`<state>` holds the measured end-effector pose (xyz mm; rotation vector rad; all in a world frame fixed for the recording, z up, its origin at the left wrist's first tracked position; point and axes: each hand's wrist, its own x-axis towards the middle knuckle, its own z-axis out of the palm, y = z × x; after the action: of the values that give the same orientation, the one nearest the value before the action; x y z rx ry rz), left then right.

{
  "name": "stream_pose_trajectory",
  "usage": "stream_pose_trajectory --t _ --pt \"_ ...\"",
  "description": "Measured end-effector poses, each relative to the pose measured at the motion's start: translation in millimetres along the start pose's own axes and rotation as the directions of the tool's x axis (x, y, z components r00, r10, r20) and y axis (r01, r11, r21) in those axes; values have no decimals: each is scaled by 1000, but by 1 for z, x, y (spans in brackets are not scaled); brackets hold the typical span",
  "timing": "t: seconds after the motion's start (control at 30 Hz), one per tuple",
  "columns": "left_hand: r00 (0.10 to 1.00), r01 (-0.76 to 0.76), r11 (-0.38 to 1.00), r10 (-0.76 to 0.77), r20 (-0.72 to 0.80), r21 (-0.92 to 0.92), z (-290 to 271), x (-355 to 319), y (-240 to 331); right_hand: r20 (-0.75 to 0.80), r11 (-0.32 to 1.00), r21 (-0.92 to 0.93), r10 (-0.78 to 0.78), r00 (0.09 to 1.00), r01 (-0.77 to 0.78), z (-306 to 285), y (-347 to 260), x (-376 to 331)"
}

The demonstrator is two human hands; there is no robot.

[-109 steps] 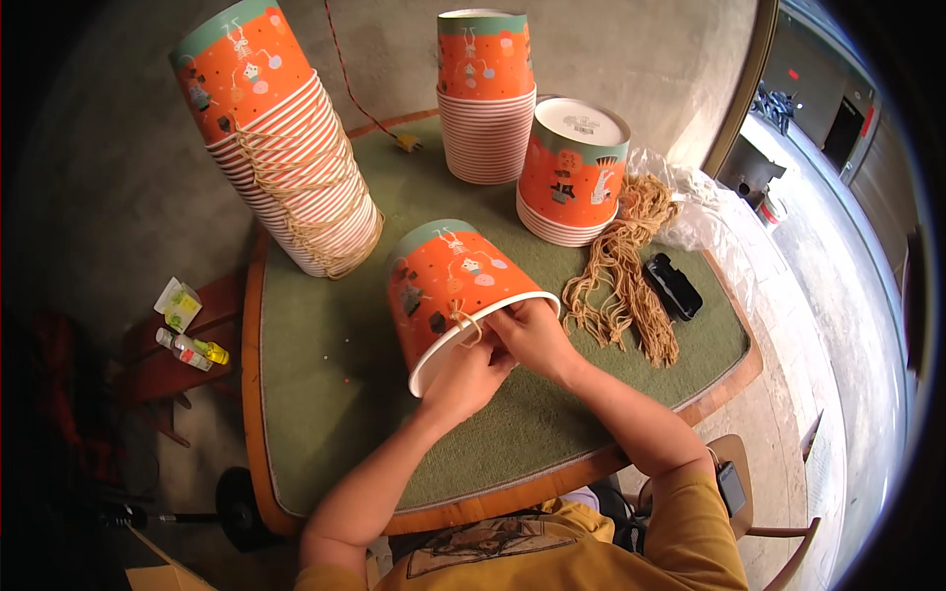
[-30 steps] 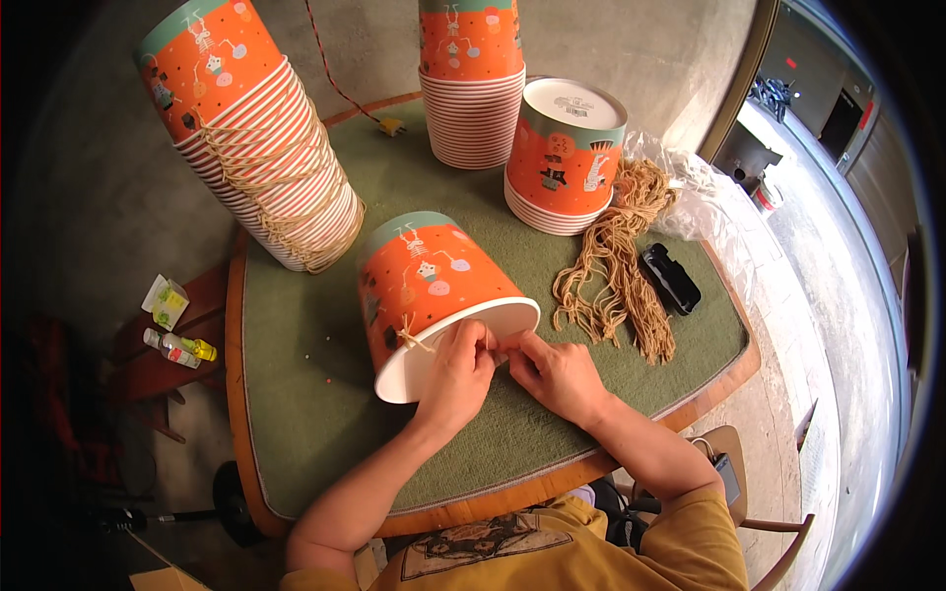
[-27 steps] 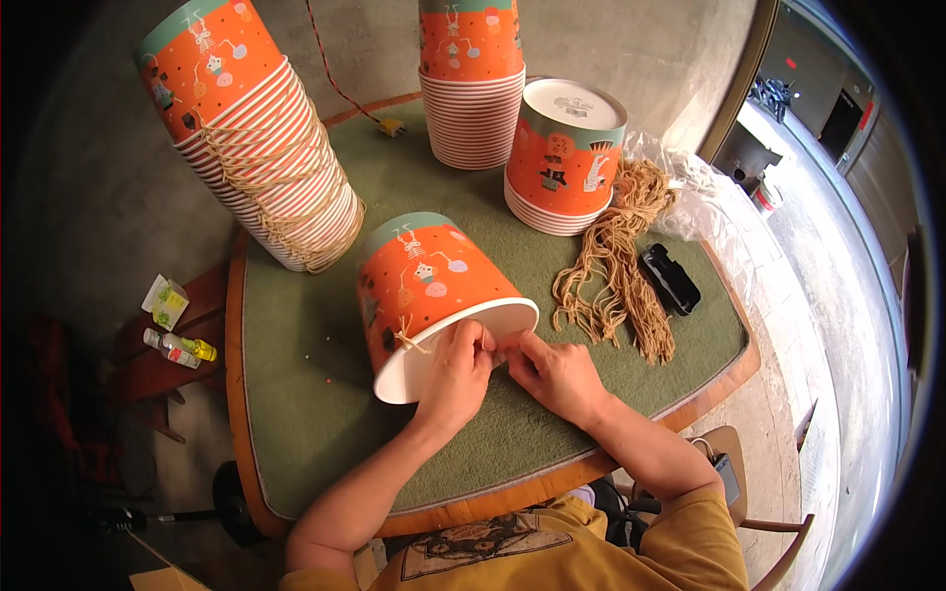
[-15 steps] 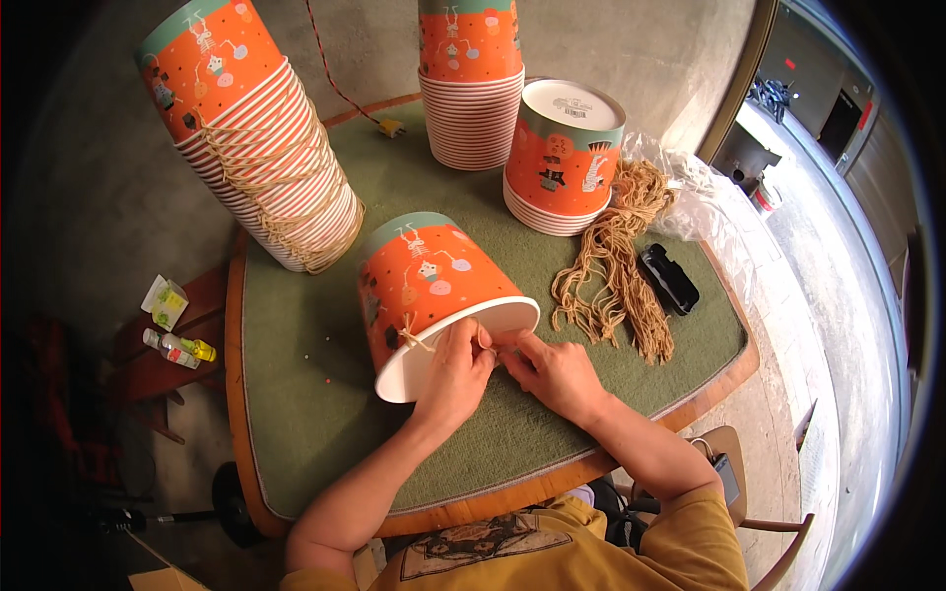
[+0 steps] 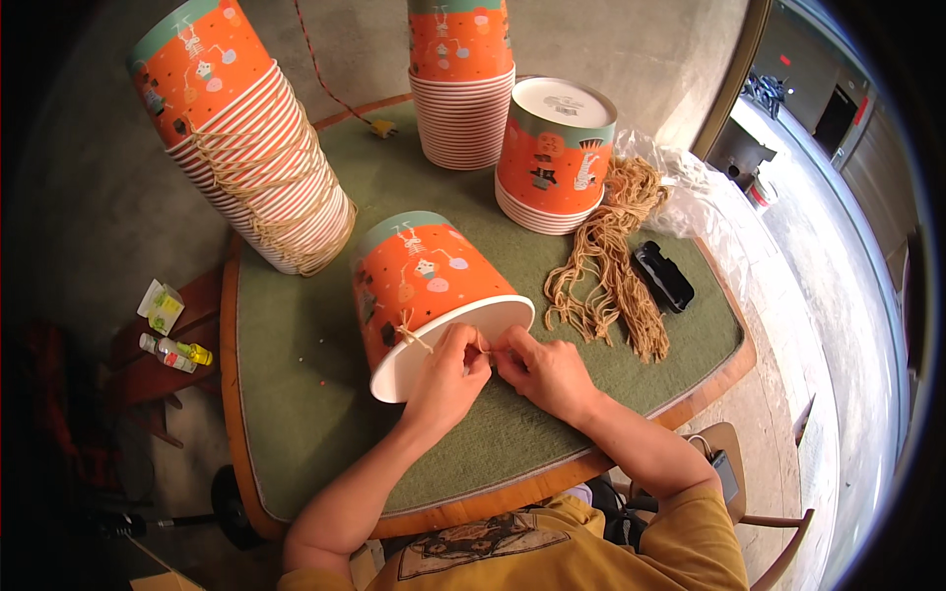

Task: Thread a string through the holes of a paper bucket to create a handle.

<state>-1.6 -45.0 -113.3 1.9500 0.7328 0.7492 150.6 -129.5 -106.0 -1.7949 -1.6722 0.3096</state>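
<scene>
An orange paper bucket with a teal base lies on its side on the green tabletop, its white open rim turned toward me. A knotted piece of tan string sticks out of its side near the rim. My left hand and my right hand meet at the rim's near edge, fingers pinched together on a thin string there. The string between the fingertips is mostly hidden.
A tilted stack of buckets with string handles stands at the back left. Another stack and a short upturned stack stand at the back. A bundle of tan strings, a black object and clear plastic lie right.
The bucket has been turned and shifted slightly left since the earliest frame. In the last second both hands stay at the rim with only small finger movements.
</scene>
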Motion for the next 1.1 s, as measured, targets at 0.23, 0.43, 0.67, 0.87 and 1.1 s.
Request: stream_pose_trajectory --t 0.23,0.43,0.67,0.87,1.1 --pt "999 48 984 -48 1 -173 2 -3 -18 -7 999 36 -1 1000 1 0 -3 1" --pt "992 -5 995 17 -127 98 -3 -2 -3 11 996 84 -23 1000 22 0 -3 1" --pt "985 -29 973 67 -161 231 -1 -1 -10 37 985 -15 -170 985 170 -1 1 -3" --pt "967 -95 944 163 -197 314 -3 2 -11 70 954 -103 -276 959 282 -5 -2 -4" --pt "970 -85 946 151 -193 312 -8 5 -18 109 939 -110 -314 943 325 -7 -1 -6"
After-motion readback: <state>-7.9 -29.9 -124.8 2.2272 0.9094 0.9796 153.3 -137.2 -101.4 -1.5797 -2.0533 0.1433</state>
